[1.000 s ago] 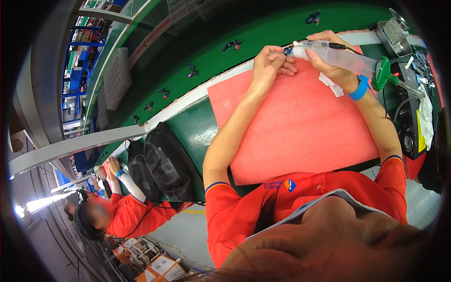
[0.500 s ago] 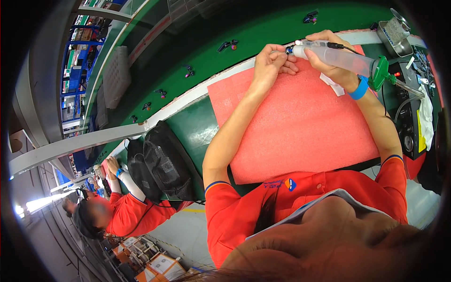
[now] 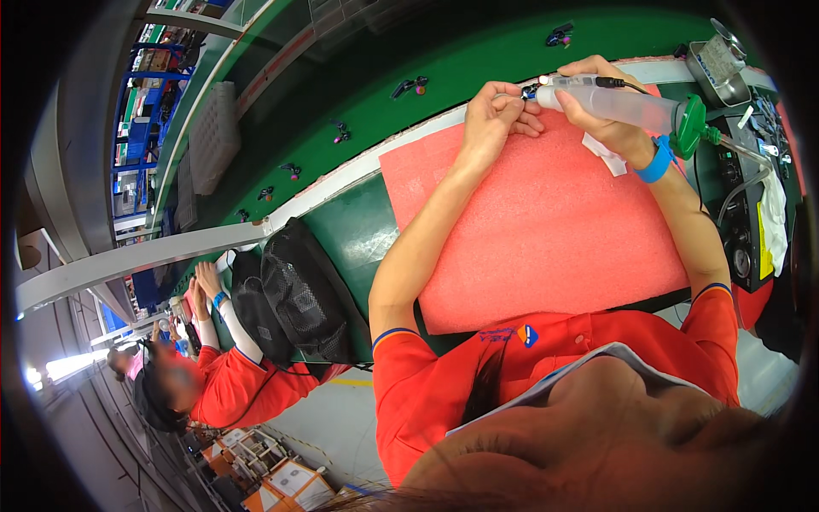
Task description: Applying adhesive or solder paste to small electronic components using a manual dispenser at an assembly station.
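Observation:
My right hand (image 3: 597,115) is wrapped round a translucent dispensing syringe (image 3: 633,106) with a green cap (image 3: 689,128). A slim clear pen-like piece with a black cable (image 3: 621,84) lies along the syringe in the same hand. My left hand (image 3: 493,126) pinches a small dark part (image 3: 530,91) right at the syringe's tip. Fingers partly hide that part, so its exact kind cannot be made out. Both hands are above the far edge of a pink foam mat (image 3: 546,222).
Several small dark parts with pinkish ends lie along a green conveyor belt (image 3: 473,72) beyond the mat. At right stand a metal container (image 3: 721,77) and a black control box (image 3: 740,239). A black mesh bag (image 3: 303,294) sits at left, near a co-worker in red (image 3: 256,388).
The small parts on the belt have shifted slightly left. My hands and the syringe have barely moved. The co-worker's hands have moved up a little.

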